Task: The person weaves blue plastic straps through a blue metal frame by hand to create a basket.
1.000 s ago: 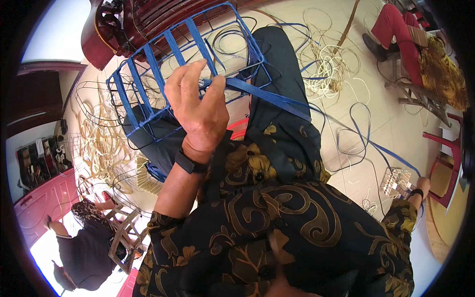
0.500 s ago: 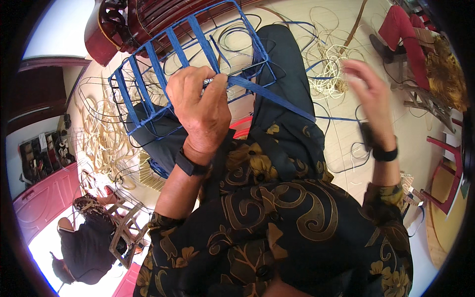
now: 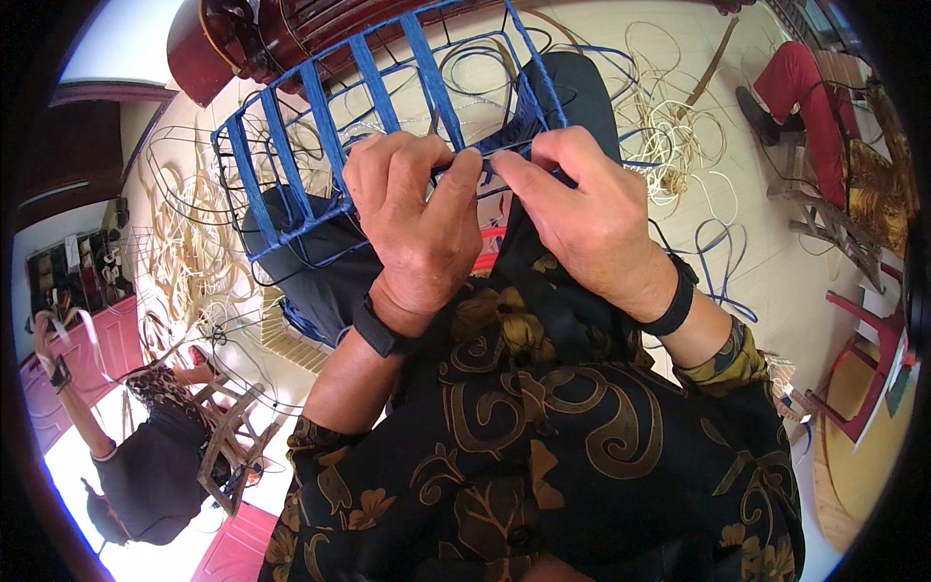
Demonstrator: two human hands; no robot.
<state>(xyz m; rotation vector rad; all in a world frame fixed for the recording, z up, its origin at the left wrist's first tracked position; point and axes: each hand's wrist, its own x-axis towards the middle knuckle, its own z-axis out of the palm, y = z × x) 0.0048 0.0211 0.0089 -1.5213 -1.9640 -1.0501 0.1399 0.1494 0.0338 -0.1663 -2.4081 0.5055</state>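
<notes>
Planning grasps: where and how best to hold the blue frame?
Likely the near rail of the blue frame, left of the left hand, from the person's left: that stretch is slim and not covered, with open gaps beside it.

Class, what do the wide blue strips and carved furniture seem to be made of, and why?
Blue strips: perhaps plastic or plant fibre, low sheen; fine lengthwise lines show.
Carved furniture: probably wood, varnished-looking dark red, with shiny highlights along its curves.

Your left hand [image 3: 417, 228] and right hand [image 3: 596, 218] obscure part of the blue-wrapped wire frame [image 3: 376, 82]; the view's top edge crops its far corner. Exact grip: indiscernible.
</notes>
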